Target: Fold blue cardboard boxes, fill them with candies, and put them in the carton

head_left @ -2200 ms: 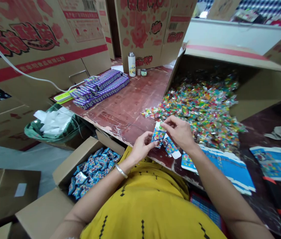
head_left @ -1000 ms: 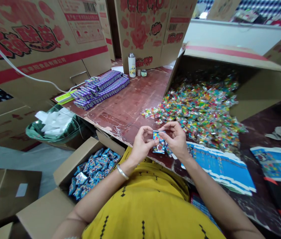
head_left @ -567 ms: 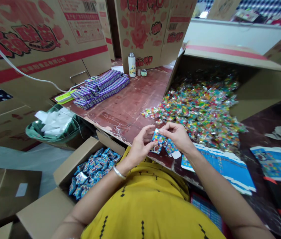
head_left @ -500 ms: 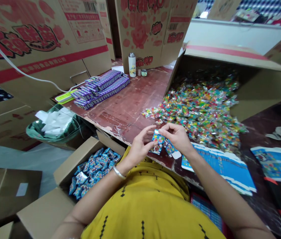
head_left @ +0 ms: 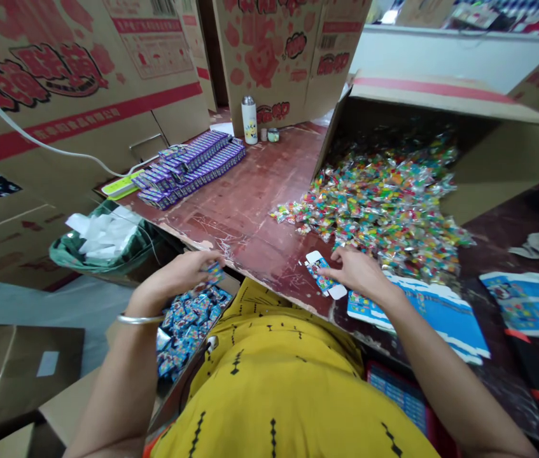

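Observation:
My left hand [head_left: 190,272] is closed on a small blue candy box [head_left: 215,272], just above a cardboard carton's pile of similar blue boxes [head_left: 193,315]. My right hand [head_left: 357,272] is over the table with thumb and forefinger apart. Its thumb tip overlaps an opened small blue candy box [head_left: 321,273] with white flaps spread at both ends; whether they touch is unclear. Wrapped colourful candies [head_left: 384,210] spill from a big carton [head_left: 493,159] just beyond this hand. Flat blue box blanks [head_left: 436,312] lie beneath and right of the right wrist.
Stacked purple boxes [head_left: 193,165] stand at the table's left edge beside a green power strip [head_left: 121,184]. A white flask [head_left: 249,121] stands at the back. A green-lined bin [head_left: 102,238] holds white paper. More blue blanks [head_left: 531,302] lie at right.
My left hand has moved left and away from my right hand, taking the small blue box over the carton. My right hand has shifted slightly right, off that box.

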A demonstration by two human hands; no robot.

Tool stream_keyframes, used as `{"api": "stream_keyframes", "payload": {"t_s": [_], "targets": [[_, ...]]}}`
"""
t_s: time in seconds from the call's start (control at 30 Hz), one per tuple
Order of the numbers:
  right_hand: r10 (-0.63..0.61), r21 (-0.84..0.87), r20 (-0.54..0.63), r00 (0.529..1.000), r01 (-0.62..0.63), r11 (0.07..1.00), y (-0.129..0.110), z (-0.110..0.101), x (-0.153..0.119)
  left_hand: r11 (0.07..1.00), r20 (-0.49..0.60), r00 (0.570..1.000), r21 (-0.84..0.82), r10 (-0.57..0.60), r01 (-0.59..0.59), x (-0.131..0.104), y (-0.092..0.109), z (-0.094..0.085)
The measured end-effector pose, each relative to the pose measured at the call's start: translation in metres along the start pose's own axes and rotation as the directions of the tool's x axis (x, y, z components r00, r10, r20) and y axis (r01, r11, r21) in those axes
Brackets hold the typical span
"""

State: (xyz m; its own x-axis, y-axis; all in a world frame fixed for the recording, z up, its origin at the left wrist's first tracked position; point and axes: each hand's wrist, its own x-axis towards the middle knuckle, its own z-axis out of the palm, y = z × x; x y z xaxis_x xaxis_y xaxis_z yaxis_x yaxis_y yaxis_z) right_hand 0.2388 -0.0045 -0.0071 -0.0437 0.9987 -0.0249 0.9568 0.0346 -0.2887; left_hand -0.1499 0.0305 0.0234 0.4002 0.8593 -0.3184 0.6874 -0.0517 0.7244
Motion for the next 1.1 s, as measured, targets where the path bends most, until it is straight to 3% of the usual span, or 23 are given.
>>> {"api": "stream_keyframes", "payload": {"t_s": [0.07, 0.13, 0.23, 0.33, 0.43, 0.5, 0.6, 0.67, 0.77, 0.87, 0.93, 1.03, 1.1], "targets": [[0.018, -0.034, 0.032, 0.999, -0.017, 0.999, 0.003, 0.013, -0.001, 0.994, -0.022, 0.998, 0.097, -0.053, 0.055, -0.006, -0.012, -0.011], [0.061, 0.091, 0.007, 0.998, -0.062, 0.994, 0.004, 0.024, 0.0, 0.997, -0.056, 0.998, 0.075, -0.024, 0.028, -0.005, -0.01, -0.005], [0.096, 0.298, 0.001, 0.995, -0.092, 0.95, 0.004, 0.029, 0.002, 0.989, -0.104, 0.989, -0.095, 0.107, -0.117, 0.011, 0.01, 0.029], [0.049, 0.429, 0.036, 0.998, -0.059, 0.901, 0.002, 0.022, 0.002, 0.908, -0.104, 0.971, -0.345, 0.214, -0.238, 0.036, 0.036, 0.073], [0.017, 0.57, 0.052, 0.998, -0.044, 0.82, -0.007, 0.015, -0.004, 0.729, -0.056, 0.97, -0.65, 0.237, -0.215, 0.055, 0.059, 0.111], [-0.003, 0.727, 0.068, 0.998, -0.047, 0.685, -0.017, 0.014, -0.008, 0.547, -0.061, 0.966, -0.814, 0.253, -0.195, 0.061, 0.071, 0.128], [0.01, 0.892, 0.048, 0.999, -0.047, 0.449, -0.034, 0.016, -0.014, 0.304, -0.037, 0.956, -0.944, 0.291, -0.128, 0.061, 0.081, 0.141], [0.067, 0.897, -0.041, 0.997, 0.007, 0.443, -0.044, 0.018, -0.018, 0.225, -0.009, 0.952, -0.971, 0.306, -0.082, 0.057, 0.084, 0.146], [0.056, 0.771, -0.255, 0.965, 0.167, 0.615, -0.055, 0.016, -0.024, 0.209, -0.026, 0.949, -0.973, 0.315, -0.096, 0.054, 0.084, 0.149], [-0.124, 0.582, -0.33, 0.936, 0.305, 0.754, -0.057, 0.01, -0.027, 0.242, -0.063, 0.945, -0.959, 0.32, -0.146, 0.054, 0.083, 0.145], [-0.202, 0.586, -0.253, 0.946, 0.316, 0.746, -0.054, 0.003, -0.028, 0.289, -0.04, 0.944, -0.947, 0.328, -0.14, 0.053, 0.083, 0.14], [-0.264, 0.718, -0.055, 0.963, 0.222, 0.66, -0.047, -0.012, -0.025, 0.396, 0.07, 0.918, -0.913, 0.389, -0.098, 0.05, 0.084, 0.13], [-0.34, 0.775, 0.105, 0.934, 0.137, 0.617, -0.043, -0.022, -0.023, 0.472, 0.122, 0.901, -0.876, 0.417, -0.1, 0.047, 0.085, 0.125]]}}
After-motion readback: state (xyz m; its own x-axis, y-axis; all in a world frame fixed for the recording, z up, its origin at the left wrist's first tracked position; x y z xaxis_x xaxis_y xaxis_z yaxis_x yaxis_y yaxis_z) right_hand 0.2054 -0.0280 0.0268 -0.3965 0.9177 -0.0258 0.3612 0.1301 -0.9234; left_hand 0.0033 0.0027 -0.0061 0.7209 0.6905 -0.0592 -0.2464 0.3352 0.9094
